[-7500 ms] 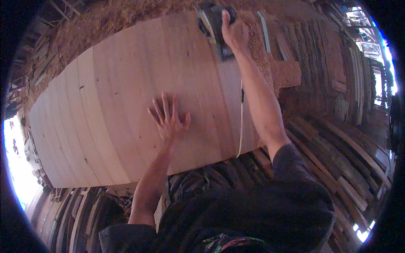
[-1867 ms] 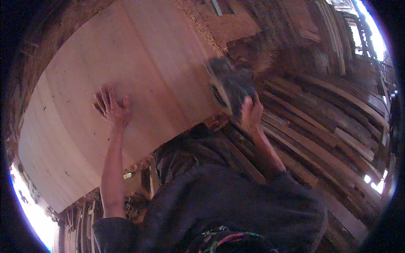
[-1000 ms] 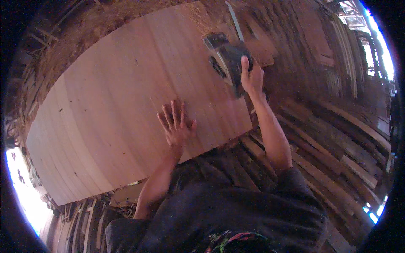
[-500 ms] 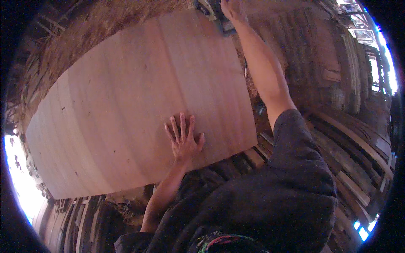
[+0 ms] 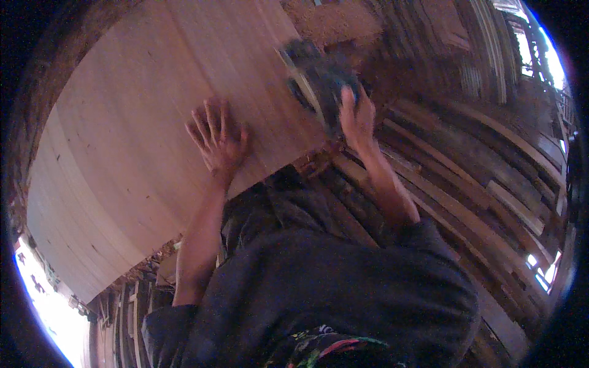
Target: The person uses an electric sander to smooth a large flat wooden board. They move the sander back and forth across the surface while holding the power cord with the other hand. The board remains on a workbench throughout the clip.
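My left hand [image 5: 219,138] lies flat on a large pale wooden board [image 5: 129,116], fingers spread, close to the board's near edge. At the board's right edge sits a dark, bluish power tool, apparently a circular saw [image 5: 322,76], with a pale strip of base plate along its left side. My right hand [image 5: 358,119] is closed around the saw's rear end. Motion blurs the saw, and the board and its own body hide its underside and any blade.
Long timber strips [image 5: 454,165] lie side by side to the right. More upright-looking slats [image 5: 132,319] show at the lower left. A heap of sawdust [image 5: 337,24] lies beyond the saw. My dark trousers [image 5: 276,208] are close to the board's near edge.
My right hand has drawn the saw from the board's far right corner toward me along its right edge. The view has shifted; my left hand remains spread on the board.
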`<state>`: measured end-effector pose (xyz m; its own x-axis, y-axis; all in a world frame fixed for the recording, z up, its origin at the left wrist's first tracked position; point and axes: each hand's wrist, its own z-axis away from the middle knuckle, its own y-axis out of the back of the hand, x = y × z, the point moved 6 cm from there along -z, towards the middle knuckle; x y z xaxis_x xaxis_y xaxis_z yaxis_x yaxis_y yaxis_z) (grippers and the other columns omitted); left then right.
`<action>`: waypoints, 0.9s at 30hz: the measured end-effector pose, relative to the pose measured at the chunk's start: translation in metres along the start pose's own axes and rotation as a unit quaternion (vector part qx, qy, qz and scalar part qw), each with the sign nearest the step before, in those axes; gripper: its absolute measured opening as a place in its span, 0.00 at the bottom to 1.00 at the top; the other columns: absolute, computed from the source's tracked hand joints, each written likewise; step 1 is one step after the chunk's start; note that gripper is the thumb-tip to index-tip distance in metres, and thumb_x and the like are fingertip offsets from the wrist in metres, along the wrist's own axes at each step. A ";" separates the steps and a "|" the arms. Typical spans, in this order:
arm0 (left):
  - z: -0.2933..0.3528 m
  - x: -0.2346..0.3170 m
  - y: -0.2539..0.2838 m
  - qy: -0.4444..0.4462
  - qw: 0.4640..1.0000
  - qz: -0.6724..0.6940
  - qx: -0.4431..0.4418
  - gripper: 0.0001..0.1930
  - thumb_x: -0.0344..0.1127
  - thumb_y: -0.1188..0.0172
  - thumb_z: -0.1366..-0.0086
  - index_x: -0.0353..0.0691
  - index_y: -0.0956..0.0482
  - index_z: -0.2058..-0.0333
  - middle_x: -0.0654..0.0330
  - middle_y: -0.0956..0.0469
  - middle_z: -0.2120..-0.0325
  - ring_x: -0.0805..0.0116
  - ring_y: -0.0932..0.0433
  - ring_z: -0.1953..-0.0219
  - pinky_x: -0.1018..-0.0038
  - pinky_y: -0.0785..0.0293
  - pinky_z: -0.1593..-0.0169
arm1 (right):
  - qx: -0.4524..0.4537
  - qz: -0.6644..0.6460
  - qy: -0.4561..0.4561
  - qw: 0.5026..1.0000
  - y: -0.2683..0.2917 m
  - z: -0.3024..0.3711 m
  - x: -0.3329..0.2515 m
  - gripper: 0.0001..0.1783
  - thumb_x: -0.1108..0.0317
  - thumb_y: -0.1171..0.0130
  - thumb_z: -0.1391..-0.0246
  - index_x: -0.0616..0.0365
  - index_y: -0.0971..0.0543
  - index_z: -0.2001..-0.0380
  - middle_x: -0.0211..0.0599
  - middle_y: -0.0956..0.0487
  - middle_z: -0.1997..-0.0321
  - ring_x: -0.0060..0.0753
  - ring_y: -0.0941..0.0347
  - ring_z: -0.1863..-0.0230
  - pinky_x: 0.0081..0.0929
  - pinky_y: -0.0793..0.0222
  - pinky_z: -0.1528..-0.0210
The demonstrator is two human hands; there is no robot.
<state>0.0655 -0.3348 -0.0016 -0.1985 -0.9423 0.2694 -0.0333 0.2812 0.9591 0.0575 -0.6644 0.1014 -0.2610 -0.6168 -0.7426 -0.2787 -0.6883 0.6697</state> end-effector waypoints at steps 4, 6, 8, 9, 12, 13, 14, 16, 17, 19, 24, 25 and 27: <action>0.002 -0.001 0.000 0.009 1.000 -0.019 -0.008 0.43 0.60 0.41 0.30 0.54 0.42 0.22 0.52 0.51 0.19 0.38 0.60 0.18 0.35 0.67 0.21 | 0.008 0.037 -0.029 0.999 0.075 0.171 0.087 0.28 0.48 0.47 0.28 0.64 0.21 0.44 0.51 0.14 0.58 0.53 0.16 0.59 0.46 0.23 0.55; 0.005 -0.001 -0.002 0.000 1.000 -0.020 0.012 0.42 0.60 0.42 0.30 0.54 0.42 0.22 0.52 0.51 0.19 0.38 0.59 0.18 0.35 0.67 0.20 | 0.007 0.018 -0.044 0.999 0.085 0.206 0.110 0.30 0.45 0.47 0.28 0.66 0.21 0.45 0.51 0.15 0.59 0.50 0.17 0.61 0.45 0.23 0.57; 0.006 -0.003 -0.006 0.008 0.999 -0.033 -0.007 0.42 0.62 0.44 0.31 0.53 0.40 0.22 0.53 0.53 0.19 0.39 0.61 0.18 0.35 0.69 0.21 | -0.006 0.009 -0.067 0.998 0.087 0.219 0.123 0.31 0.44 0.47 0.28 0.66 0.21 0.45 0.51 0.15 0.60 0.49 0.17 0.62 0.46 0.23 0.58; 0.005 -0.004 -0.007 0.013 0.999 -0.040 -0.016 0.42 0.62 0.45 0.31 0.53 0.40 0.22 0.53 0.55 0.18 0.39 0.61 0.18 0.35 0.70 0.21 | -0.012 0.008 -0.079 0.997 0.087 0.221 0.125 0.31 0.44 0.46 0.28 0.66 0.21 0.46 0.51 0.15 0.61 0.49 0.17 0.63 0.46 0.23 0.59; 0.006 -0.007 -0.018 0.016 0.995 -0.087 -0.035 0.43 0.63 0.44 0.31 0.53 0.41 0.22 0.54 0.55 0.18 0.39 0.61 0.18 0.34 0.70 0.21 | -0.006 0.046 -0.088 0.995 0.074 0.193 0.128 0.29 0.47 0.46 0.27 0.67 0.21 0.46 0.51 0.15 0.62 0.50 0.17 0.65 0.47 0.24 0.61; 0.006 -0.007 -0.018 0.010 0.996 -0.079 -0.029 0.44 0.63 0.44 0.31 0.52 0.41 0.22 0.53 0.54 0.18 0.39 0.61 0.18 0.34 0.70 0.21 | 0.006 0.072 -0.068 0.995 0.069 0.175 0.125 0.28 0.48 0.46 0.27 0.67 0.21 0.47 0.51 0.15 0.63 0.51 0.17 0.65 0.47 0.24 0.62; 0.010 -0.009 -0.017 0.009 0.997 -0.075 -0.021 0.44 0.63 0.43 0.31 0.52 0.41 0.22 0.53 0.54 0.18 0.39 0.61 0.18 0.34 0.70 0.21 | 0.005 0.069 -0.053 0.996 0.056 0.150 0.119 0.26 0.50 0.46 0.26 0.67 0.21 0.47 0.51 0.14 0.63 0.52 0.17 0.66 0.47 0.24 0.62; 0.006 -0.009 -0.012 0.009 0.998 -0.062 -0.025 0.44 0.63 0.43 0.32 0.52 0.40 0.22 0.53 0.54 0.19 0.38 0.61 0.18 0.33 0.69 0.21 | 0.002 0.039 -0.039 0.998 0.033 0.101 0.091 0.24 0.53 0.46 0.26 0.67 0.21 0.48 0.52 0.14 0.64 0.56 0.16 0.66 0.48 0.23 0.61; 0.006 -0.008 -0.011 0.017 0.997 -0.056 -0.041 0.44 0.63 0.43 0.32 0.52 0.40 0.22 0.53 0.54 0.19 0.38 0.61 0.18 0.33 0.69 0.21 | -0.008 0.011 -0.037 0.999 0.021 0.072 0.070 0.23 0.54 0.46 0.26 0.67 0.21 0.48 0.52 0.13 0.64 0.59 0.16 0.65 0.48 0.23 0.61; 0.003 -0.005 -0.009 0.021 0.998 -0.028 -0.060 0.44 0.63 0.42 0.33 0.52 0.40 0.22 0.52 0.53 0.19 0.37 0.61 0.18 0.32 0.69 0.21 | 0.006 0.034 0.009 0.999 0.000 0.014 0.035 0.24 0.53 0.45 0.26 0.67 0.20 0.48 0.52 0.13 0.63 0.63 0.16 0.63 0.50 0.22 0.59; 0.003 -0.005 -0.006 0.031 0.998 0.008 -0.046 0.44 0.61 0.40 0.33 0.51 0.39 0.23 0.50 0.51 0.19 0.35 0.60 0.19 0.31 0.68 0.21 | 0.058 0.047 0.171 0.982 -0.070 -0.134 -0.053 0.29 0.46 0.46 0.27 0.65 0.19 0.47 0.59 0.13 0.59 0.67 0.16 0.56 0.55 0.22 0.54; 0.004 -0.006 -0.004 0.033 0.998 0.007 -0.044 0.44 0.61 0.40 0.34 0.51 0.39 0.23 0.50 0.51 0.20 0.35 0.60 0.19 0.30 0.67 0.22 | 0.075 0.051 0.164 0.982 -0.087 -0.164 -0.061 0.32 0.41 0.48 0.27 0.64 0.17 0.49 0.57 0.13 0.59 0.66 0.16 0.54 0.53 0.22 0.52; 0.002 -0.007 -0.004 0.033 0.999 0.011 -0.041 0.43 0.60 0.40 0.34 0.51 0.37 0.24 0.50 0.50 0.20 0.35 0.60 0.19 0.30 0.66 0.22 | 0.069 0.060 0.135 0.987 -0.118 -0.220 -0.082 0.37 0.34 0.50 0.29 0.63 0.16 0.51 0.56 0.12 0.58 0.66 0.16 0.51 0.51 0.23 0.49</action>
<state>0.0650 -0.3292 -0.0076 -0.1331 -0.9468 0.2930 0.0516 0.2886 0.9561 0.3151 -0.6168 0.0815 -0.0485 -0.7825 -0.6207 -0.3891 -0.5576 0.7333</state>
